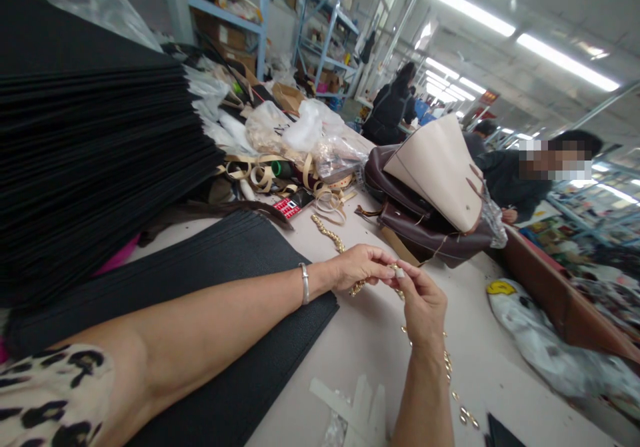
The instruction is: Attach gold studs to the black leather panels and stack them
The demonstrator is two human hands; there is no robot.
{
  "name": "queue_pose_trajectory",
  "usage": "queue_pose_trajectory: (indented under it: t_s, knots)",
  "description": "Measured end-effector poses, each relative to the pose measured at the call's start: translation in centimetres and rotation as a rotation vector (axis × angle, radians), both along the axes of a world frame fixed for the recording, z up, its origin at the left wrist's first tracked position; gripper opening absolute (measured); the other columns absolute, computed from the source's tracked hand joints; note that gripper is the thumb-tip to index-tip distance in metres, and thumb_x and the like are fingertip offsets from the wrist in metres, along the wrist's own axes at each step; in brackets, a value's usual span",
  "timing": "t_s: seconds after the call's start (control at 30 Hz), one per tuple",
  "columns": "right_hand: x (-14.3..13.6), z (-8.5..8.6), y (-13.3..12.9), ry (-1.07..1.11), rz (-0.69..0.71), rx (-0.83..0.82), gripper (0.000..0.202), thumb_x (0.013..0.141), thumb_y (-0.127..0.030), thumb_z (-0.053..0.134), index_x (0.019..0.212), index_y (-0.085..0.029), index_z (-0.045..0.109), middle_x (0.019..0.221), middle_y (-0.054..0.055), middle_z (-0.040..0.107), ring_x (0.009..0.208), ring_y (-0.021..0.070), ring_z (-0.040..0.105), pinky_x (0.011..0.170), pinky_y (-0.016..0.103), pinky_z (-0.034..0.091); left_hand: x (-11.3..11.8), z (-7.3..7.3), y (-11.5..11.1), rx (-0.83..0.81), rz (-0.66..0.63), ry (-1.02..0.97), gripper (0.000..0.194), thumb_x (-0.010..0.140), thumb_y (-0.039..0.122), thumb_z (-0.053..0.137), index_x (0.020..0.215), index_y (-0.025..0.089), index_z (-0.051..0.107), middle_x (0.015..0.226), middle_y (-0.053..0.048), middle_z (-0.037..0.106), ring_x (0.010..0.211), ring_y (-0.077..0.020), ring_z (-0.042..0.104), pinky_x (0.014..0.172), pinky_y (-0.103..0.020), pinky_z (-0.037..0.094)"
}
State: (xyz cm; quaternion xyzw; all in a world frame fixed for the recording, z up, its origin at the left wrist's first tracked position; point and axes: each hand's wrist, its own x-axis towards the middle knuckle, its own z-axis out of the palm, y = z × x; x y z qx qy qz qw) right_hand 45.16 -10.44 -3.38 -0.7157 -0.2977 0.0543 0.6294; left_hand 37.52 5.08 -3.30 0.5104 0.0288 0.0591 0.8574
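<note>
A gold chain (327,232) runs over the pale table from its middle toward my hands. My left hand (363,267), with a silver bangle at the wrist, pinches the chain. My right hand (423,297) meets it fingertip to fingertip, closed on the chain beside a small whitish piece (399,272). Part of the chain hangs below my fingers, and some of it is hidden by them. Loose gold links (467,417) lie on the table to the right of my right forearm.
Black sheets (225,254) lie under my left forearm, below a tall black stack (100,140). Brown and cream bags (435,194) stand beyond my hands. Straps and plastic bags (310,134) clutter the back. A plastic bag (545,347) lies right. A person (520,174) is across the table.
</note>
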Motion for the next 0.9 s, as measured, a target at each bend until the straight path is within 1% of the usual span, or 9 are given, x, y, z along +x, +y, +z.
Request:
queue_pose_trajectory:
  t_s: [0.27, 0.37, 0.43, 0.5, 0.57, 0.63, 0.7, 0.8, 0.9]
  knots:
    - [0.4, -0.6, -0.2, -0.012, 0.001, -0.022, 0.032, 0.078, -0.041, 0.076, 0.103, -0.020, 0.079, 0.091, 0.007, 0.077, 0.074, 0.0205, 0.070, 0.080, 0.043, 0.057, -0.1, -0.1, -0.2, 0.036, -0.008, -0.013, 0.034, 0.064, 0.034, 0.088, 0.086, 0.013, 0.072, 0.071, -0.002, 0.069, 0.064, -0.0105, 0.059, 0.055, -0.022, 0.035]
    - [0.3, -0.4, -0.3, -0.028, 0.020, -0.045, 0.032, 0.080, -0.040, 0.074, 0.104, -0.021, 0.079, 0.093, 0.007, 0.078, 0.076, 0.0214, 0.070, 0.082, 0.044, 0.057, -0.1, -0.2, -0.3, 0.067, -0.012, -0.002, 0.025, 0.075, 0.029, 0.081, 0.090, 0.012, 0.070, 0.071, -0.001, 0.067, 0.063, -0.0094, 0.058, 0.054, -0.021, 0.037]
    - [0.1, 0.0, -0.5, -0.054, 0.053, -0.079, 0.030, 0.082, -0.039, 0.071, 0.106, -0.022, 0.078, 0.094, 0.007, 0.078, 0.080, 0.0227, 0.071, 0.085, 0.046, 0.057, 0.0, -0.3, -0.4, 0.098, -0.015, 0.023, 0.018, 0.085, 0.028, 0.073, 0.091, 0.013, 0.067, 0.075, 0.000, 0.066, 0.063, -0.0099, 0.059, 0.054, -0.021, 0.042]
    - [-0.1, 0.4, -0.6, -0.127, 0.075, -0.123, 0.026, 0.084, -0.036, 0.069, 0.105, -0.023, 0.078, 0.098, 0.007, 0.077, 0.088, 0.0242, 0.071, 0.088, 0.046, 0.056, 0.1, -0.4, -0.3, 0.132, -0.014, 0.058, 0.017, 0.093, 0.031, 0.066, 0.093, 0.013, 0.065, 0.080, 0.001, 0.065, 0.065, -0.0111, 0.060, 0.057, -0.023, 0.049]
    - [-0.3, 1.0, -0.7, -0.239, 0.086, -0.147, 0.024, 0.085, -0.031, 0.067, 0.106, -0.024, 0.077, 0.109, 0.008, 0.075, 0.097, 0.0252, 0.070, 0.088, 0.044, 0.056, 0.2, -0.3, -0.2, 0.169, -0.011, 0.094, 0.019, 0.096, 0.033, 0.063, 0.097, 0.014, 0.064, 0.085, 0.000, 0.065, 0.068, -0.0118, 0.062, 0.060, -0.026, 0.053]
    - [-0.6, 1.6, -0.6, -0.366, 0.110, -0.163, 0.027, 0.085, -0.026, 0.065, 0.110, -0.026, 0.075, 0.124, 0.009, 0.070, 0.109, 0.0262, 0.067, 0.087, 0.042, 0.058, 0.2, -0.1, 0.0, 0.209, -0.005, 0.127, 0.021, 0.096, 0.033, 0.062, 0.102, 0.014, 0.064, 0.090, -0.002, 0.066, 0.071, -0.0126, 0.063, 0.063, -0.028, 0.055]
    - [-1.0, 2.1, -0.4, -0.502, 0.148, -0.209, 0.034, 0.086, -0.021, 0.060, 0.116, -0.027, 0.073, 0.131, 0.008, 0.067, 0.117, 0.0264, 0.064, 0.092, 0.043, 0.057, 0.1, 0.3, 0.2, 0.251, 0.006, 0.155, 0.022, 0.096, 0.034, 0.062, 0.105, 0.014, 0.064, 0.095, -0.003, 0.067, 0.074, -0.0135, 0.064, 0.065, -0.029, 0.056]
    - [-1.4, 2.5, 0.1, -0.689, 0.133, -0.288, 0.033, 0.089, -0.019, 0.056, 0.116, -0.027, 0.073, 0.122, 0.008, 0.072, 0.114, 0.0253, 0.067, 0.100, 0.046, 0.053, 0.0, 1.0, 0.5, 0.314, 0.014, 0.196, 0.023, 0.096, 0.034, 0.062, 0.107, 0.014, 0.064, 0.098, -0.004, 0.067, 0.077, -0.0142, 0.064, 0.066, -0.030, 0.057]
    - [-1.5, 2.7, 0.2, -0.774, 0.078, -0.322, 0.027, 0.093, -0.020, 0.054, 0.110, -0.023, 0.075, 0.111, 0.009, 0.076, 0.102, 0.0239, 0.072, 0.094, 0.043, 0.056, -0.2, 1.5, 0.6, 0.375, -0.007, 0.232, 0.022, 0.096, 0.035, 0.062, 0.103, 0.014, 0.064, 0.093, -0.003, 0.066, 0.072, -0.0127, 0.063, 0.063, -0.028, 0.055]
